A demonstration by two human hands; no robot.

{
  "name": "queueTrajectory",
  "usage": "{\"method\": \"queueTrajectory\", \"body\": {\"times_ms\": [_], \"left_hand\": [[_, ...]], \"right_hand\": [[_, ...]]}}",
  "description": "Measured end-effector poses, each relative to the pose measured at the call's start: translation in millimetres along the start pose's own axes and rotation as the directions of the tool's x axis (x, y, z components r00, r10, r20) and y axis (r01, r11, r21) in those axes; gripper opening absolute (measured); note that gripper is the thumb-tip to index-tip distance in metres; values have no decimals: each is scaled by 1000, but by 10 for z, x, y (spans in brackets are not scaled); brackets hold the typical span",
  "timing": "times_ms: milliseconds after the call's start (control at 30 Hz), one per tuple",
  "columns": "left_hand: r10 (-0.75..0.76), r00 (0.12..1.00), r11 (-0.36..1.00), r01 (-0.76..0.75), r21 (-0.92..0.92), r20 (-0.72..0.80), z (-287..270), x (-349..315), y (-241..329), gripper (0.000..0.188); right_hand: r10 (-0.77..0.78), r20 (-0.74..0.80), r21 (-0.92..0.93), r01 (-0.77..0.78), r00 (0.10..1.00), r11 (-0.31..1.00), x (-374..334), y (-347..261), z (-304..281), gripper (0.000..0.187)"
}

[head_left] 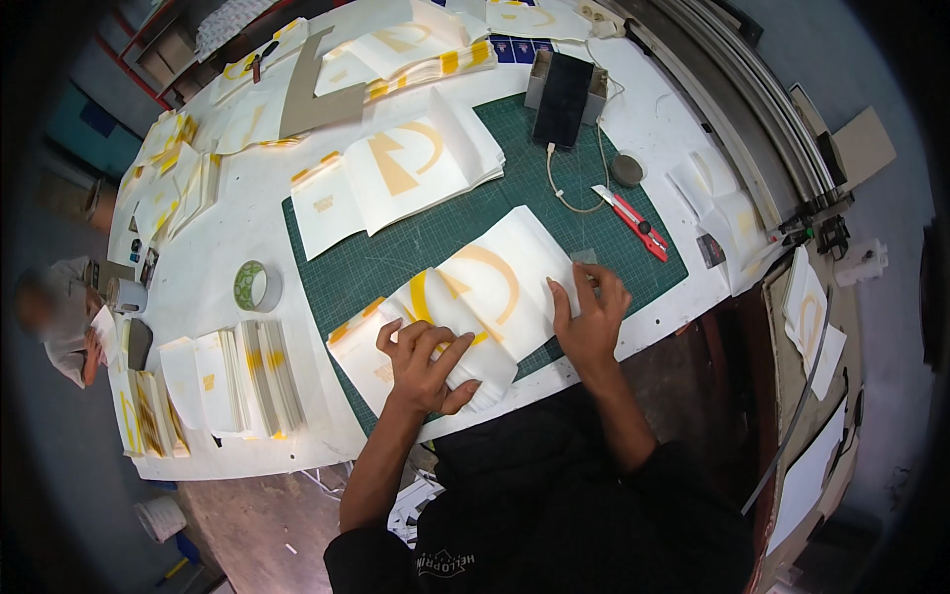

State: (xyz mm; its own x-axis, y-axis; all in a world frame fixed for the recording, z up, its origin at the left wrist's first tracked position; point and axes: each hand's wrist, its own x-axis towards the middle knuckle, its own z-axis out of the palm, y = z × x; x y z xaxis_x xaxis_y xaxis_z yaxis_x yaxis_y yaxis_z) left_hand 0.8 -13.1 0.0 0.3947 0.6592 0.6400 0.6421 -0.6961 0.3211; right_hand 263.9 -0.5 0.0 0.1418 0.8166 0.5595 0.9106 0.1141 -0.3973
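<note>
A white paper sheet with pale orange print and yellow bands (485, 287) lies partly folded, tilted across the green cutting mat (396, 259) before me. My left hand (424, 368) rests on its lower left part, where layers bulge up; the fingers are bent and spread apart. At the sheet's right edge, my right hand (594, 319) has its thumb on the paper and its index finger at the rim, the edge pinched between them. Farther back on the mat lies a similar stack of printed sheets (406, 178). A red utility knife (633, 224) lies right of my hands.
A dark phone (562, 99) leans on a grey box with a cable. Left stand a tape roll (259, 285) and several printed bundles (247, 381). A grey cardboard piece (315, 107) lies farther back. A long metal machine (732, 99) borders the right; another person (64, 312) is far left.
</note>
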Motion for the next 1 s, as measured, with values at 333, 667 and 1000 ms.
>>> {"method": "queueTrajectory", "body": {"times_ms": [333,667,1000], "left_hand": [[1,1000,999,0,-49,20,-25,72,-17,50],[17,999,999,-17,-29,-30,11,57,-27,56],[19,999,1000,-19,-7,-29,-12,12,-30,53]], "right_hand": [[52,-50,139,-44,997,989,21,36,-17,21],[-96,-69,-4,96,993,995,35,40,-59,15],[-45,151,490,-35,988,871,-102,-383,-88,29]]}}
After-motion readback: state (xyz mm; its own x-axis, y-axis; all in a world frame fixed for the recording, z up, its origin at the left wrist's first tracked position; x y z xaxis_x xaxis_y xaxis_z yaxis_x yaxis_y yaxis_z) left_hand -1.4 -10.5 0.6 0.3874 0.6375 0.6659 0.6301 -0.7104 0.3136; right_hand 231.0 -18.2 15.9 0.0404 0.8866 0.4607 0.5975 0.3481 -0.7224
